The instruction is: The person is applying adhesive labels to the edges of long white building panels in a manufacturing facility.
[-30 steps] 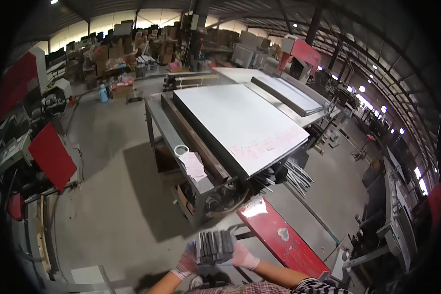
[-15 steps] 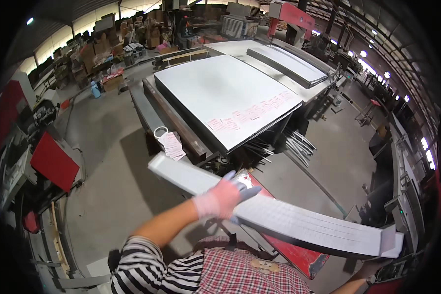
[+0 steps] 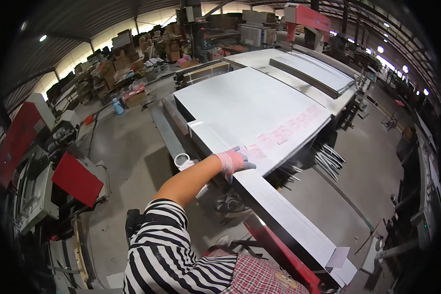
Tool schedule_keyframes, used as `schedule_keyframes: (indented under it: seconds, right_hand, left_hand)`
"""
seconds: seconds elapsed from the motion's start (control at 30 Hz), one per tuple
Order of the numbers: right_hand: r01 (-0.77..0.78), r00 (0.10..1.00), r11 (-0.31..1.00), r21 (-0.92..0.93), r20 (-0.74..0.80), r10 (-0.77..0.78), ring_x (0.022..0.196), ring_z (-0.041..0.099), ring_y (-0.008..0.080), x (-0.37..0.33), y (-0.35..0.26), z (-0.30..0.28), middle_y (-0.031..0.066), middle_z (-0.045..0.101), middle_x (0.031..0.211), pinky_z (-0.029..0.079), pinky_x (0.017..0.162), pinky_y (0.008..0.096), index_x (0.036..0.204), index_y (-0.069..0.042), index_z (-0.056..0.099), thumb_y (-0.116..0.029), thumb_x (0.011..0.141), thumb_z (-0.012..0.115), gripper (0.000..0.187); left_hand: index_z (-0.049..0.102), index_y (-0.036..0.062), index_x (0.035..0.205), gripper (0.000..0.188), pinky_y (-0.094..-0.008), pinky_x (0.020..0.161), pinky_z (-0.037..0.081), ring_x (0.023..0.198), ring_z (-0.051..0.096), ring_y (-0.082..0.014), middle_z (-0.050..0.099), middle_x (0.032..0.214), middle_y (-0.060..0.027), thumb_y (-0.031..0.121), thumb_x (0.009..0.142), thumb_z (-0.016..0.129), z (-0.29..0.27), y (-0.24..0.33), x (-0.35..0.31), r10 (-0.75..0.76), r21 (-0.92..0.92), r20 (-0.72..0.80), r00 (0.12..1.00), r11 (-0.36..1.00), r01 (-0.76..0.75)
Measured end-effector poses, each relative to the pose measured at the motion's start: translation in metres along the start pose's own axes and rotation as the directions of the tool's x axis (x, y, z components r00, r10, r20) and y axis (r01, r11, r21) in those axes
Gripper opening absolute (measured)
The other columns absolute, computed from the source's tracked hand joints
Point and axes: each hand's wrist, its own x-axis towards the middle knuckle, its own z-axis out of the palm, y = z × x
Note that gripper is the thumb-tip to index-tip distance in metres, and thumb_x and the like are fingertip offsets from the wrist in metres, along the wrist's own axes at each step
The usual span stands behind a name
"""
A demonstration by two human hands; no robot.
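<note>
My left hand [image 3: 234,162], in a pink and white glove with grey fingertips, grips a long white strip-shaped stack [image 3: 284,208] from above, near its middle. The side of this stack is dark. Its far end reaches over the corner of a large pile of white sheets [image 3: 245,98], and its near end slants down to the lower right, where a small pale paper slip [image 3: 338,257] lies on it. Pink-printed slips [image 3: 279,134] lie in a row on the pile of sheets. My right hand is not in view.
A red stand [image 3: 269,240] is under the strip stack. A white tape roll [image 3: 182,159] sits by the pile's left corner. Metal rods [image 3: 330,160] stick out beneath the pile. A red-panelled machine [image 3: 77,179] stands at left, and a narrower sheet stack [image 3: 311,73] lies behind.
My left hand has carried the strip stack forward, turning it so its far end now overlaps the sheet pile. The view has shifted, and my right forearm has left it.
</note>
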Motion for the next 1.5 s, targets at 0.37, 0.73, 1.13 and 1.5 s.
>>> schedule_keyframes:
  seconds: [0.37, 0.73, 1.13, 1.5]
  right_hand:
    - [0.086, 0.827, 0.996, 0.013, 0.557, -0.079, 0.077, 0.057, 0.0168, 0.024, -0.09, 0.251, 0.0128, 0.055, 0.115, 0.05, 0.06, 0.0305, 0.149, -0.001, 0.02, -0.009, 0.083, 0.072, 0.085]
    - [0.603, 0.699, 0.579, -0.549, 0.713, -0.051, 0.098, 0.063, 0.0422, 0.082, -0.182, 0.467, 0.0222, 0.067, 0.104, 0.052, 0.084, 0.046, 0.125, -0.011, 0.055, -0.031, 0.083, 0.074, 0.05]
    - [0.453, 0.635, 0.547, -0.705, 0.685, 0.357, 0.105, 0.061, 0.0422, 0.269, 0.047, 0.249, 0.0218, 0.067, 0.109, 0.051, 0.088, 0.0461, 0.114, -0.012, 0.068, -0.057, 0.096, 0.045, 0.054]
    - [0.811, 0.504, 0.403, -0.425, 0.857, -0.111, 0.086, 0.065, 0.038, 0.296, -0.103, 0.266, 0.0184, 0.068, 0.089, 0.051, 0.077, 0.0504, 0.094, -0.008, 0.067, -0.055, 0.084, 0.061, 0.048]
  left_hand:
    - [0.038, 0.0246, 0.147, 0.088, -0.0519, 0.107, 0.037, 0.128, 0.051, -0.0277, 0.053, 0.136, -0.0094, 0.015, 0.07, 0.079, 0.168, -0.3, -0.045, -0.386, 0.003, -0.339, 0.858, 0.911, 0.412]
    - [0.054, 0.0147, 0.13, 0.049, -0.0506, 0.095, 0.045, 0.125, 0.052, -0.0316, 0.055, 0.131, -0.0126, 0.022, 0.082, 0.063, 0.209, -0.317, -0.026, -0.767, -0.188, -0.038, 0.64, 0.635, 0.75]
    - [0.059, 0.0037, 0.122, 0.046, -0.0505, 0.107, 0.036, 0.119, 0.052, -0.0393, 0.057, 0.127, -0.0221, 0.03, 0.084, 0.063, 0.081, 0.014, 0.079, -0.369, -0.491, -0.445, 0.816, 0.863, 0.123]
    - [0.046, 0.01, 0.139, 0.059, -0.0568, 0.108, 0.029, 0.135, 0.04, -0.0341, 0.049, 0.141, -0.0144, 0.046, 0.092, 0.052, 0.064, -0.014, 0.213, -0.705, -0.165, -0.219, 0.675, 0.708, 0.686]
